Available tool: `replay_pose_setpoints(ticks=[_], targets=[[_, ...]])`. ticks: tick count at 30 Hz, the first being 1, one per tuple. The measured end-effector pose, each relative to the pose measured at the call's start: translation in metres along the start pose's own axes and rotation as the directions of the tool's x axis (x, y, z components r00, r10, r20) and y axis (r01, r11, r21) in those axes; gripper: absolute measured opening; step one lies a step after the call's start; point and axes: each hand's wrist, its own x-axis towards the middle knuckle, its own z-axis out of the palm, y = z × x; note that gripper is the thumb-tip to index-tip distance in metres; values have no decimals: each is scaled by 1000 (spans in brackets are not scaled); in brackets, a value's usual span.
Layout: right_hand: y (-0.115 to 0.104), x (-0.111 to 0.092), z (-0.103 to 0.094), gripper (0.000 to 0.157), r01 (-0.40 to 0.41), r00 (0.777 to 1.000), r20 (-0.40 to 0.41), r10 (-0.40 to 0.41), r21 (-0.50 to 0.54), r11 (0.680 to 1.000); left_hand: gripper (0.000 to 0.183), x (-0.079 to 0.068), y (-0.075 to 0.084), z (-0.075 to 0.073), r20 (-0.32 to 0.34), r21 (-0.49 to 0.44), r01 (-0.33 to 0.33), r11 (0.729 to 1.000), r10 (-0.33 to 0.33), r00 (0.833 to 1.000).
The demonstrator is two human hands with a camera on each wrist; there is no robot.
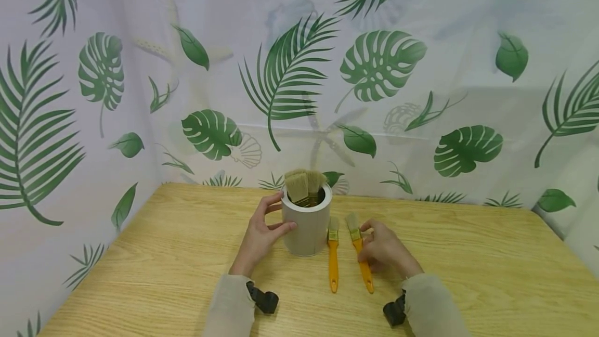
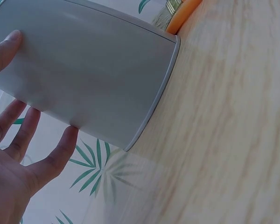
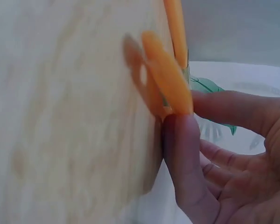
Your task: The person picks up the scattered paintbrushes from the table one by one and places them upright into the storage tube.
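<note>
A white cylindrical can [image 1: 305, 230] stands upright on the table, with several paintbrushes [image 1: 297, 187] in it, bristles up. My left hand [image 1: 261, 235] holds the can from its left side, thumb in front and fingers at the rim and far side. To the right of the can lies a paintbrush with an orange handle [image 1: 333, 264], bristles pointing away. Beside it, my right hand [image 1: 381, 246] pinches a second orange-handled paintbrush [image 1: 366, 273] between thumb and finger. In the right wrist view that handle [image 3: 168, 77] is tilted, its end a little off the wood.
The wooden table [image 1: 154, 274] reaches back to a white curtain [image 1: 290, 144] printed with green leaves. More curtain hangs along the left side. A black wrist camera [image 1: 265, 301] sits on the left sleeve, another [image 1: 394, 313] on the right.
</note>
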Motion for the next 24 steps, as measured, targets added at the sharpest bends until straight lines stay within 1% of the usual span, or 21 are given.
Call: replay_pose_setpoints(ticks=[6, 9, 12, 16, 18, 24], targets=[[3, -1, -4, 65, 48, 999, -17, -47, 89, 995, 61, 0, -1, 0, 4, 3, -1, 1000, 1, 1000], [3, 0, -8, 69, 68, 998, -22, -66, 130, 989, 62, 0, 0, 0, 2, 3, 6, 1000, -6, 1000], [2, 0, -12, 74, 63, 998, -27, -59, 180, 982, 63, 0, 1, 0, 1, 6, 17, 1000, -17, 1000], [1, 0, -14, 77, 60, 998, -27, -55, 275, 960, 63, 0, 1, 0, 3, 4, 20, 1000, -20, 1000], [1, 0, -15, 78, 77, 997, -33, -71, 309, 948, 63, 0, 1, 0, 3, 3, 17, 1000, -17, 1000], [-1, 0, -16, 80, 130, 990, -95, -102, 360, 924, 63, -1, 1, 0, 1, 9, 16, 1000, -16, 1000]])
